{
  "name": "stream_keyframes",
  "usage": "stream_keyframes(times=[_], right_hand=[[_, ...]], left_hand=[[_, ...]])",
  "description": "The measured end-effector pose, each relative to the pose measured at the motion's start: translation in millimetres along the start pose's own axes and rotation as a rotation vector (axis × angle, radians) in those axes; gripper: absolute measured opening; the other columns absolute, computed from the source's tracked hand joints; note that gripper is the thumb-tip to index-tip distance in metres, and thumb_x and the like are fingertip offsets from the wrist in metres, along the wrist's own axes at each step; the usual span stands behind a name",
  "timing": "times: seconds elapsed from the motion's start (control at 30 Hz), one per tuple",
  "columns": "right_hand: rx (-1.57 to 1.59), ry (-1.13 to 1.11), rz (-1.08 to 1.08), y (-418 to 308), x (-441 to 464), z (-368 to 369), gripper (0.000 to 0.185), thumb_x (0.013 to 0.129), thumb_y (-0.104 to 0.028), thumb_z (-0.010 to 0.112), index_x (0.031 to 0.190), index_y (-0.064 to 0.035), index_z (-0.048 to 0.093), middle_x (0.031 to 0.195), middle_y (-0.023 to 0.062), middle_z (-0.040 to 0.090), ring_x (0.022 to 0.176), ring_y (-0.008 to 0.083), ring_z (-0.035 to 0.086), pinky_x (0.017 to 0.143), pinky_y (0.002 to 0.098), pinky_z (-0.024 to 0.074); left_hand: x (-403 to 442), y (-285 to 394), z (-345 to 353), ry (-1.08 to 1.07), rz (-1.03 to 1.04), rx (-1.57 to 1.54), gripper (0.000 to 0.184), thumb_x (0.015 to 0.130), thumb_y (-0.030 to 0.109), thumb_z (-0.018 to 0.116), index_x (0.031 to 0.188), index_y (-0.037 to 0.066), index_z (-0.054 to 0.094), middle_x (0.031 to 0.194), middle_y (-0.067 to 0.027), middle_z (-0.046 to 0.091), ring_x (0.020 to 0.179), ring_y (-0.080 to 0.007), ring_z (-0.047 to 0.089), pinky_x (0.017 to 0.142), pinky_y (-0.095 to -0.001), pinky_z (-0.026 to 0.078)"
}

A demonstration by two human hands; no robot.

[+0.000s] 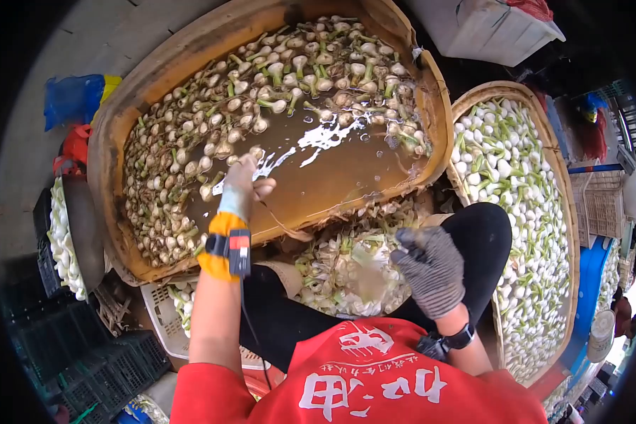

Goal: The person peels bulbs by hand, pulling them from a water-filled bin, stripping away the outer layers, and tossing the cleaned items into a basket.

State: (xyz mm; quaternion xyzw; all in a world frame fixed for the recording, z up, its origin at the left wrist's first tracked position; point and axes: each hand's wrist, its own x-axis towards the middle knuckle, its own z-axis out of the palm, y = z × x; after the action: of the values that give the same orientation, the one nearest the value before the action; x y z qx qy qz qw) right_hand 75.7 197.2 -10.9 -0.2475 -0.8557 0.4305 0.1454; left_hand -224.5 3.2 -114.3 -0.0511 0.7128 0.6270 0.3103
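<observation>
Over a large, rounded, orange-brown tub (pixel 108 177), the left hand (pixel 244 185) is held beside a crowded mass of soiled, pale bulbs with brown roots and green stalks (pixel 166 166), afloat in murky brown water (pixel 374 169). Its fingers are bent, and a bulb is seen right at their tips; whether it is gripped or merely touched cannot be told. Around the left wrist, a bright orange cuff (pixel 226 225) is worn.

Between the knees, the right hand (pixel 431 272), covered by a grey striped knit glove, is held at the side of a loose heap of pale and greenish skins and trimmings (pixel 325 272). Its fingers are curled inward, but it cannot be told whether anything is clasped by them.

Beyond the right knee, a long tan tub with a curved rim (pixel 493 90) is filled with clean, glossy white bulbs with short green stalks (pixel 505 169). More bulbs are held by a white perforated plastic crate (pixel 166 328) near the left leg.

Judging by these contents, a large share appears to have been cleaned, and the heap suggests that much has been stripped away. Plenty seems to be left: the soiled bulbs are spread across much of the murky water.
</observation>
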Motion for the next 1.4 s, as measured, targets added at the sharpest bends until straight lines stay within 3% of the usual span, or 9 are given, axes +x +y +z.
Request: stream_keyframes(times=[0.17,0.23,0.3,0.5,0.63,0.93,1.17,1.3,1.4], right_hand=[[-0.04,-0.183,0.053,8.4,10.0,8.0,0.028,0.079,-0.023,0.075,0.103,-0.0092,0.069,0.085,0.0098,0.062,0.069,0.0242,0.061,0.064,0.0353,0.0495],[-0.097,-0.198,-0.012,12.5,14.7,9.7,0.027,0.08,-0.022,0.075,0.102,-0.0089,0.069,0.085,0.0101,0.062,0.07,0.0246,0.061,0.064,0.0356,0.0496],[-0.098,-0.176,-0.014,19.5,17.3,15.9,0.026,0.08,-0.021,0.074,0.102,-0.0088,0.068,0.085,0.0108,0.063,0.072,0.0273,0.062,0.065,0.0374,0.05],[-0.038,-0.119,-0.135,18.9,33.2,35.1,0.023,0.083,-0.02,0.069,0.103,-0.0094,0.068,0.092,0.0125,0.065,0.087,0.0321,0.062,0.076,0.0408,0.0507],[0.135,-0.046,-0.05,-8.2,43.0,32.6,0.024,0.083,-0.021,0.067,0.105,-0.0128,0.069,0.095,0.0108,0.065,0.089,0.0314,0.062,0.078,0.0406,0.0504],[0.031,-0.05,-0.256,-31.0,6.3,21.5,0.028,0.082,-0.019,0.07,0.109,-0.01,0.068,0.09,0.0117,0.065,0.084,0.0316,0.063,0.074,0.0393,0.0515],[-0.053,0.07,-0.158,-42.9,-10.1,22.4,0.026,0.081,-0.015,0.07,0.105,-0.0051,0.066,0.09,0.0102,0.066,0.082,0.0261,0.065,0.074,0.036,0.0526],[0.764,-0.132,0.043,-34.9,-5.4,15.7,0.026,0.078,-0.011,0.071,0.101,-0.0014,0.061,0.087,0.0108,0.068,0.079,0.0204,0.067,0.074,0.0303,0.0531],[0.668,-0.071,-0.04,-39.1,-9.2,24.9,0.027,0.08,-0.014,0.071,0.102,-0.0027,0.061,0.089,0.0117,0.067,0.08,0.0231,0.067,0.074,0.033,0.0528]], left_hand=[[147.5,-46.5,-20.5,0.29,-0.22,0.171,0.051,0.096,0.055,0.047,0.109,0.007,0.058,0.083,-0.0111,0.065,0.056,-0.0206,0.063,0.042,-0.0287,0.052],[190.6,-85.4,-31.6,0.015,-0.391,0.209,0.059,0.094,0.061,0.044,0.114,0.006,0.055,0.084,-0.0116,0.064,0.057,-0.0224,0.063,0.041,-0.0284,0.051],[131.4,-67.1,29.5,0.143,-0.367,0.143,0.067,0.095,0.068,0.027,0.103,0.009,0.06,0.083,-0.0075,0.063,0.053,-0.0191,0.058,0.036,-0.0258,0.045],[-11.2,-16.1,88.0,-0.587,-0.235,-0.273,0.07,0.098,0.065,0.024,0.096,0.006,0.062,0.077,-0.0076,0.064,0.048,-0.0125,0.05,0.04,-0.0222,0.034],[-120.4,28.4,104.2,-0.433,0.178,-0.009,0.069,0.1,0.06,0.023,0.094,0.003,0.061,0.071,-0.0076,0.061,0.045,-0.0117,0.05,0.039,-0.0216,0.034],[-200.3,14.1,111.8,-0.081,0.122,0.038,0.057,0.103,0.05,0.034,0.09,0.0,0.059,0.058,-0.001,0.05,0.045,-0.0085,0.047,0.042,-0.0223,0.037],[-228.8,6.1,118.9,0.026,0.476,0.198,0.052,0.104,0.044,0.036,0.096,0.0,0.062,0.072,-0.0025,0.055,0.052,-0.0084,0.048,0.05,-0.0236,0.042],[-231.8,13.5,115.2,-0.003,0.555,0.062,0.05,0.104,0.043,0.037,0.106,0.0,0.061,0.089,-0.0047,0.058,0.066,-0.0099,0.055,0.061,-0.0251,0.048],[-222.4,-7.3,97.3,-0.317,0.242,-0.489,0.052,0.104,0.044,0.037,0.122,-0.002,0.054,0.101,-0.006,0.059,0.083,-0.0134,0.06,0.073,-0.0279,0.05]])
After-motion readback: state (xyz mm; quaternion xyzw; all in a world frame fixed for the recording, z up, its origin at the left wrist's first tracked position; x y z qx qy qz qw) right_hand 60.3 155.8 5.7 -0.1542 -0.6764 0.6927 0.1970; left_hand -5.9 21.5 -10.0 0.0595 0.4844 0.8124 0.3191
